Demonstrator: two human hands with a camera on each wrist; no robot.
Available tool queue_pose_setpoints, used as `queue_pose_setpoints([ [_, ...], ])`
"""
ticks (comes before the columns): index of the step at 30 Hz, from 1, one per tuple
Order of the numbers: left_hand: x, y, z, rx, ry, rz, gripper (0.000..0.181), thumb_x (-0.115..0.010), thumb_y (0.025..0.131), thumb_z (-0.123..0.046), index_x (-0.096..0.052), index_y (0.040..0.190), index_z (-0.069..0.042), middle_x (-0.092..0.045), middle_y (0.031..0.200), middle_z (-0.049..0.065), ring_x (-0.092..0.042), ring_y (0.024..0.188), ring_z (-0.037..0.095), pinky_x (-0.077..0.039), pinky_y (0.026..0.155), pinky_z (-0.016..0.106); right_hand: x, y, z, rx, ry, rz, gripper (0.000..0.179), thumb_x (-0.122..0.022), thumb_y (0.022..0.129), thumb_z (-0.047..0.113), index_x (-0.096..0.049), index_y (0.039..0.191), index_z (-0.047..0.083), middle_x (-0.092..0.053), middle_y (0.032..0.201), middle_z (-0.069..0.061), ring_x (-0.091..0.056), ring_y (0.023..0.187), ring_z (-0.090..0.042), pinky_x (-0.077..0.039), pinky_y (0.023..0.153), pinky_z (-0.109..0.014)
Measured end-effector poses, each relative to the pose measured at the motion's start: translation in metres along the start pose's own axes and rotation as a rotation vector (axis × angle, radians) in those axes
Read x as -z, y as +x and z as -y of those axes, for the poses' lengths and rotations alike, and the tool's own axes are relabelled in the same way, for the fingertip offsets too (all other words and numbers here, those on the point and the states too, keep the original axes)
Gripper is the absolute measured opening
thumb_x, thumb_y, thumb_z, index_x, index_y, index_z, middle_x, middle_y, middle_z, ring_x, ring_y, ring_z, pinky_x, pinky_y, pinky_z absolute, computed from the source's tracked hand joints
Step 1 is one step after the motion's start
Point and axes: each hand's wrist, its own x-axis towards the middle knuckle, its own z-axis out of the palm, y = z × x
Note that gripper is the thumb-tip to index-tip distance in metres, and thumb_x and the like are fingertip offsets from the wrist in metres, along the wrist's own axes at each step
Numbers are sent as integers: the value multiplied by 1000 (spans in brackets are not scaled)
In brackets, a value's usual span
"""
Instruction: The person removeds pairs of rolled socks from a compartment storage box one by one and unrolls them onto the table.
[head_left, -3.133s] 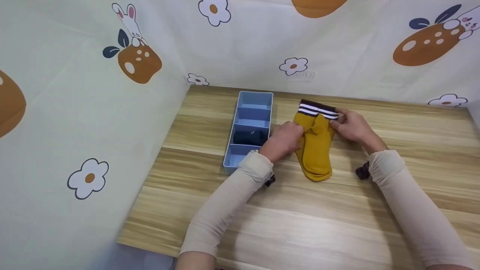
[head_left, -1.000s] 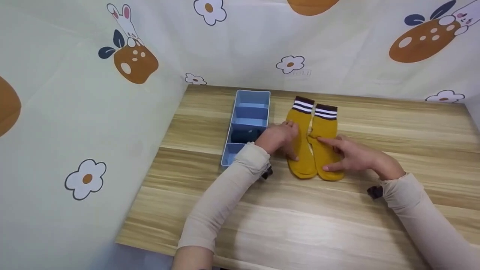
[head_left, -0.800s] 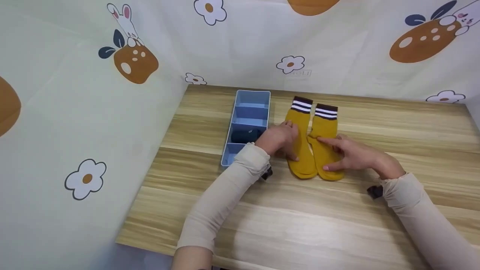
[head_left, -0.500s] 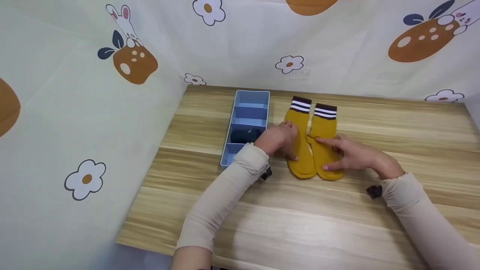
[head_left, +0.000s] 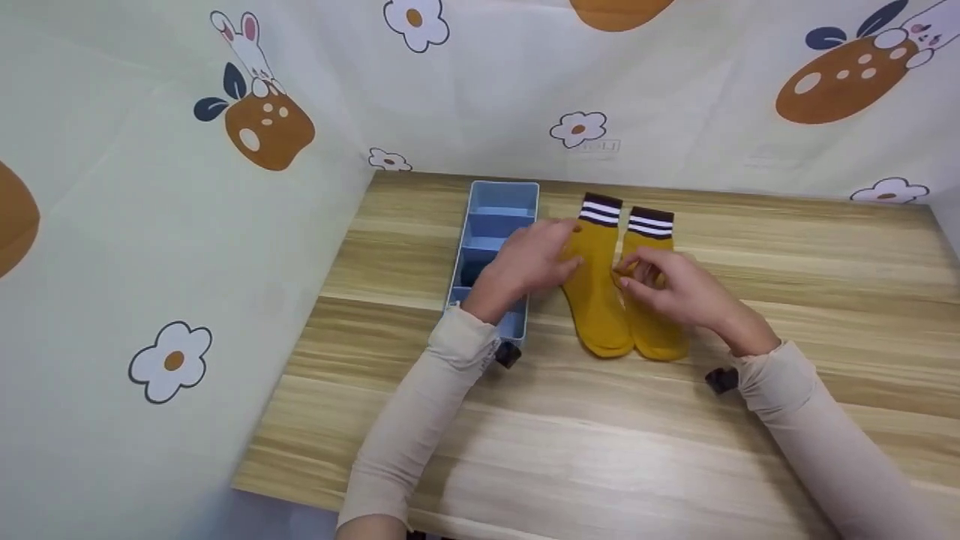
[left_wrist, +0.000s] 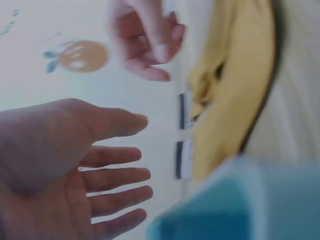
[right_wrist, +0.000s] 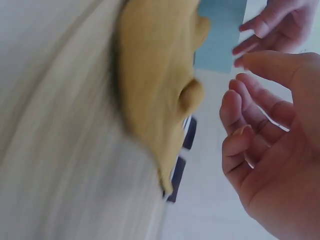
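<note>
A pair of mustard-yellow socks with dark cuffs and white stripes lies flat side by side on the table: the left sock and the right sock. My left hand hovers between the box and the left sock, its fingers extended and holding nothing. Over the heel of the right sock is my right hand; its fingers bend loosely, and the right wrist view shows them raised off the fabric. A blue divided box stands at left, and my left hand hides part of the dark rolled sock inside.
The wood-grain table stretches in front of the socks and to their right. A patterned cloth wall closes off the back and left sides. Both sleeves carry small black wrist cameras.
The socks, first overlapping, came to lie side by side. Since half a second ago both hands have lifted off them; the left moved up and left over the box, the right slightly up and left.
</note>
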Motion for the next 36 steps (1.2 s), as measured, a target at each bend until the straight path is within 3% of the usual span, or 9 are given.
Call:
queue_pose_setpoints([
  [4, 18, -16, 21, -40, -57, -155, 45, -67, 107, -31, -61, 149, -13, -67, 149, 6, -68, 120, 23, -57, 107, 37, -8, 10, 16, 57, -3, -11, 21, -73, 104, 15, -74, 123, 5, -75, 94, -1, -67, 84, -17, -60, 75, -34],
  [9, 33, -32, 53, -91, -122, -292, 37, -67, 107, -23, -68, 141, -7, -71, 144, 10, -64, 138, 27, -49, 120, 40, -18, 22, 36, 93, -4, -28, 22, -73, 104, 17, -75, 125, 10, -76, 105, 1, -67, 92, -14, -59, 78, -35],
  [15, 32, -40, 91, -63, -226, -351, 33, -67, 106, -15, -70, 137, -3, -73, 139, 14, -66, 136, 30, -51, 118, 43, -29, 39, 57, 171, 2, -22, 20, -75, 103, 17, -76, 123, 15, -77, 116, -1, -71, 107, -19, -62, 81, -44],
  [21, 20, -39, 120, -26, -294, -417, 28, -66, 105, -12, -73, 130, -1, -75, 134, 15, -68, 131, 32, -51, 116, 44, -42, 57, 70, 236, 26, 11, 23, -74, 102, 12, -74, 126, 10, -75, 125, -8, -69, 118, -32, -62, 96, -54],
  [26, 13, -37, 133, 19, -322, -430, 25, -66, 106, -11, -75, 129, -6, -75, 133, 10, -66, 130, 27, -51, 116, 43, -53, 69, 78, 255, 21, 47, 25, -72, 104, 13, -74, 129, 8, -74, 132, -7, -68, 120, -35, -60, 102, -54],
  [30, 10, -34, 141, 13, -335, -420, 24, -66, 105, -9, -75, 127, -7, -75, 135, 11, -66, 133, 26, -50, 117, 44, -62, 76, 83, 253, 2, 77, 26, -71, 105, 17, -74, 130, 9, -74, 131, -7, -69, 113, -34, -61, 99, -52],
  [36, 3, -29, 157, -13, -415, -421, 24, -66, 102, -4, -77, 124, -3, -72, 140, 15, -64, 135, 29, -52, 116, 46, -71, 86, 94, 196, -103, 106, 30, -73, 104, 23, -75, 132, 11, -75, 131, -7, -69, 116, -27, -58, 107, -47],
])
